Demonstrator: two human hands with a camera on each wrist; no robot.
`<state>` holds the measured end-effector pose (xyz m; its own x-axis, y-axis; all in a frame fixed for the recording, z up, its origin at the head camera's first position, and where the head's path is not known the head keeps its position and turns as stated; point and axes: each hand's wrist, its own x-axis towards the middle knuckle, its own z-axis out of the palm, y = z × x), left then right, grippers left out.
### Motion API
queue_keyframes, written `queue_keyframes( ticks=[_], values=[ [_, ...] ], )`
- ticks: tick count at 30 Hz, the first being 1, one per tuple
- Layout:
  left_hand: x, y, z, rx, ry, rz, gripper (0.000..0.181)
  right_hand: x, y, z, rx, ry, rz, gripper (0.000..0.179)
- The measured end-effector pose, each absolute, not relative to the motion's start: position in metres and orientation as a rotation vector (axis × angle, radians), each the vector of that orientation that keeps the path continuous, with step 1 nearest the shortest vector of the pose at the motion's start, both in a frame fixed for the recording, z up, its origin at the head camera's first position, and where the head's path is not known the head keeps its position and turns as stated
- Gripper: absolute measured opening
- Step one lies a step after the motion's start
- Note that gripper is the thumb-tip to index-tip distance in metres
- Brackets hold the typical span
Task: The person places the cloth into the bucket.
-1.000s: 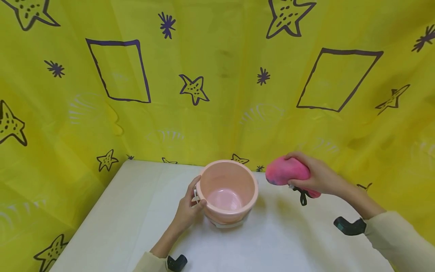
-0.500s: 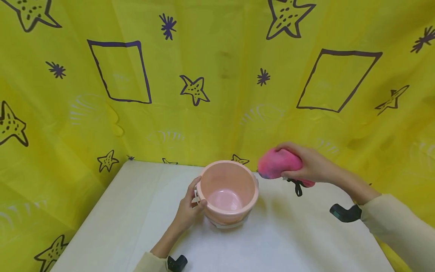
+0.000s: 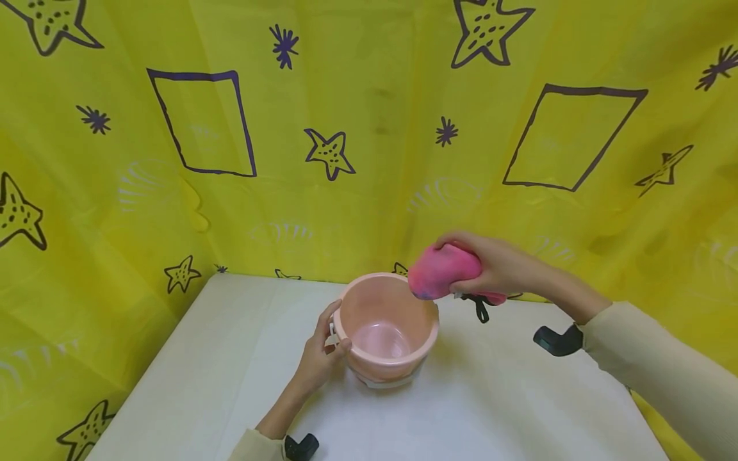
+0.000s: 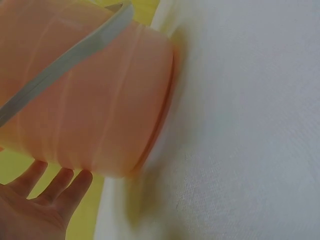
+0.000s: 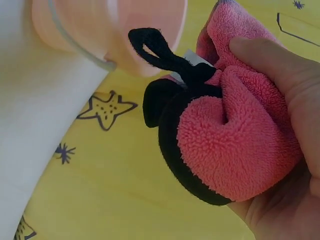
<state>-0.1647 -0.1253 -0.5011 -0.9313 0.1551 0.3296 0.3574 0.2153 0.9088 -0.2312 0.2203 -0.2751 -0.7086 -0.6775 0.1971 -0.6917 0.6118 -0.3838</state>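
Evidently, in the head view, a fluffy pink cloth (image 3: 441,272) is held bunched in the right hand (image 3: 496,266), its fingers and thumb closed round it, with the cloth's rounded end jutting out to the left of that hand and a black loop (image 3: 481,310) hanging just below it. To the left of the right hand and lower down, an upright pink bucket (image 3: 385,368) is seen on the white table (image 3: 230,371); whether its opening is partly covered by the cloth from above cannot be told. The bucket's near-left rim is gripped by the left hand (image 3: 319,355), thumb and fingers set against it. From the left wrist, the bucket's smooth outer wall is touched by three fingertips, and a pale handle (image 4: 70,60) is seen slanting across the wall beyond them. From the right wrist, the cloth's looped pile is shown dented by the thumb, with black trim (image 5: 172,155) and a white tag (image 5: 191,56) ahead of the palm. By its look, the cloth may be judged light, soft, grippy and not easily harmed; it is probably best grasped by the thick middle folds, where it is pinched now, rather than by the loop.
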Motion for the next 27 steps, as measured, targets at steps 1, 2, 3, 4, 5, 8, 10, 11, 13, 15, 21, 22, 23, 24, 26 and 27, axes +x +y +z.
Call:
queue_keyframes(
  ticks=[1, 2, 3, 4, 5, 8, 10, 11, 13, 15, 21, 22, 23, 24, 26, 27],
  values=[
    [-0.165, -0.126, -0.501, -0.492, -2.312, -1.802, 0.076, -0.232, 0.216, -0.274, 1.208, -2.791, 0.695, 0.061],
    [-0.164, -0.126, -0.502, -0.489, -2.312, -1.801, 0.075, -0.234, 0.213, -0.274, 1.225, -2.792, 0.7, 0.061],
    [-0.164, -0.126, -0.502, -0.487, -2.31, -1.801, 0.075, -0.235, 0.209, -0.274, 1.244, -2.789, 0.699, 0.061],
    [-0.164, -0.126, -0.502, -0.487, -2.307, -1.802, 0.075, -0.237, 0.205, -0.275, 1.262, -2.786, 0.698, 0.061],
    [-0.164, -0.126, -0.502, -0.486, -2.303, -1.807, 0.075, -0.238, 0.201, -0.275, 1.278, -2.791, 0.698, 0.061],
    [-0.164, -0.126, -0.502, -0.49, -2.293, -1.82, 0.075, -0.241, 0.189, -0.277, 1.323, -2.801, 0.681, 0.062],
    [-0.164, -0.126, -0.502, -0.494, -2.289, -1.828, 0.075, -0.242, 0.181, -0.278, 1.361, -2.808, 0.665, 0.061],
    [-0.165, -0.126, -0.502, -0.498, -2.287, -1.826, 0.075, -0.243, 0.177, -0.279, 1.38, -2.816, 0.659, 0.061],
    [-0.165, -0.125, -0.503, -0.508, -2.286, -1.818, 0.075, -0.245, 0.168, -0.282, 1.419, -2.831, 0.645, 0.061],
    [-0.165, -0.125, -0.503, -0.513, -2.279, -1.818, 0.075, -0.246, 0.159, -0.285, 1.445, -2.852, 0.622, 0.06],
    [-0.164, -0.125, -0.504, -0.516, -2.277, -1.802, 0.075, -0.252, 0.136, -0.299, 1.502, -2.946, 0.582, 0.058],
    [-0.165, -0.125, -0.505, -0.517, -2.28, -1.798, 0.075, -0.254, 0.132, -0.302, 1.518, -2.961, 0.582, 0.057],
    [-0.165, -0.125, -0.505, -0.521, -2.282, -1.793, 0.076, -0.255, 0.129, -0.305, 1.533, -2.976, 0.582, 0.057],
    [-0.166, -0.125, -0.505, -0.523, -2.283, -1.79, 0.076, -0.255, 0.126, -0.308, 1.551, -2.989, 0.583, 0.057],
    [-0.166, -0.125, -0.506, -0.526, -2.288, -1.783, 0.077, -0.257, 0.12, -0.313, 1.578, -3.014, 0.578, 0.057],
    [-0.167, -0.125, -0.506, -0.529, -2.288, -1.783, 0.077, -0.257, 0.117, -0.316, 1.579, -3.034, 0.578, 0.057]
  ],
)
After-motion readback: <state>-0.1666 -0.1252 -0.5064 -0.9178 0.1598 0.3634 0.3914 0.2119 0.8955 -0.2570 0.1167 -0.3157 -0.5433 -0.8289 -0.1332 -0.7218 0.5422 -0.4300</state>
